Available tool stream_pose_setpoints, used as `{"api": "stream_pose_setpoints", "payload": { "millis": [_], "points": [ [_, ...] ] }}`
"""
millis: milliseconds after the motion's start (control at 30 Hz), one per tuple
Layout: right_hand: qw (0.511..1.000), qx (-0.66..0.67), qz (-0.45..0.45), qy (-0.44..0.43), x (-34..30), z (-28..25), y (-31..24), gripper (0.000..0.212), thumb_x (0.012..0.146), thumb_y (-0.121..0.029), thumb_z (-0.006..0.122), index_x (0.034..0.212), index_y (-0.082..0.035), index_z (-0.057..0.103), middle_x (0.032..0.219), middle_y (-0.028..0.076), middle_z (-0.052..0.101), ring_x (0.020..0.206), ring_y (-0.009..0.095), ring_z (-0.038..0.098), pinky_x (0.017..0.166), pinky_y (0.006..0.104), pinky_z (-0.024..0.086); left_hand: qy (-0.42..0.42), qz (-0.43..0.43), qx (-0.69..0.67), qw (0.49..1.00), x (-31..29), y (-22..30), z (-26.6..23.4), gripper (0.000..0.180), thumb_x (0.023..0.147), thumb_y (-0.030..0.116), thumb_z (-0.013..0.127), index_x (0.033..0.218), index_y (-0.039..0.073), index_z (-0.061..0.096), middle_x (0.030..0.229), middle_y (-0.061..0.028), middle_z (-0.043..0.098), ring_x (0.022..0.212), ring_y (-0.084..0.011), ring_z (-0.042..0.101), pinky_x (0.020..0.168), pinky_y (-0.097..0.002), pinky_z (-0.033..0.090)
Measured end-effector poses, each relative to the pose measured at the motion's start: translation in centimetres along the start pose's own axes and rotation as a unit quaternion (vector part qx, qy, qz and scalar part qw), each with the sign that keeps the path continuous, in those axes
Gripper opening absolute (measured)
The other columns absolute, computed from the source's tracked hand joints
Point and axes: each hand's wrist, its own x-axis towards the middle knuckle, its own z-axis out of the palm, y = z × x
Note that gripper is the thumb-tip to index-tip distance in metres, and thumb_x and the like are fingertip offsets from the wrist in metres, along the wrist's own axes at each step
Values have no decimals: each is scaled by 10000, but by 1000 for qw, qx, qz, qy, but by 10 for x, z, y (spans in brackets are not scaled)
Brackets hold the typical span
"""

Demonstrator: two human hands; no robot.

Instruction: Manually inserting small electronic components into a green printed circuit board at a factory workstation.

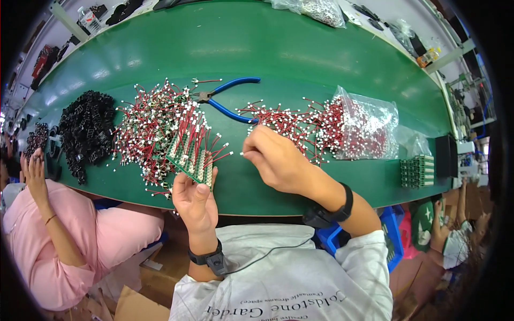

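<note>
My left hand (197, 206) grips the lower edge of a green circuit board panel (203, 170) between thumb and fingers, tilted above the table. Rows of pale sockets cover the panel, and red wires with white connectors stand up from its upper left part. To the right of it, my right hand (278, 160) is closed in a pinch. A tiny white speck shows at its fingertips, too small to name. Behind the panel lies a heap of red-wired pieces (144, 123). Beyond my right hand spreads a looser pile of red cables with white connectors (284, 123).
Blue-handled cutting pliers (230, 109) lie between the piles. A clear plastic bag (369, 125) of cables is at right, near stacked green boards (417, 171) and a black box (446, 155). Black parts (85, 131) are heaped at left. A person in pink (64, 230) sits there.
</note>
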Motion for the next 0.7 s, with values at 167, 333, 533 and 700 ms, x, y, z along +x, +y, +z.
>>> {"api": "stream_pose_setpoints", "payload": {
  "millis": [167,333,533,700],
  "points": [
    [993,113,28,16,-2,-22,-25,101,861,-3,619,959,6,599,836,114,568,711,249,581,627,335,464,-33,-6,1,999,-2,-12,11,460,841,106,743,1221,-13,511,1240,-173,571,1159,-282,575,999,-475,485],
    [991,132,17,18,-7,-16,-26,70,862,-17,627,930,1,633,835,118,577,744,271,587,651,358,473,-48,2,17,999,-5,-23,17,469,824,95,754,1213,-10,514,1232,-169,573,1153,-277,574,998,-487,480],
    [992,107,57,13,-13,-16,-23,54,848,-18,633,897,-1,620,830,125,576,758,301,587,648,382,477,-54,-5,20,998,-10,-28,28,478,797,106,784,1189,5,530,1231,-180,581,1176,-298,558,1020,-448,438],
    [991,126,34,24,-15,-16,-23,82,815,-19,668,885,-9,626,826,115,579,734,291,590,621,377,483,-71,-13,20,997,-12,-29,27,499,782,119,802,1183,-1,530,1241,-180,582,1184,-300,552,1042,-450,401]
  ]
}}
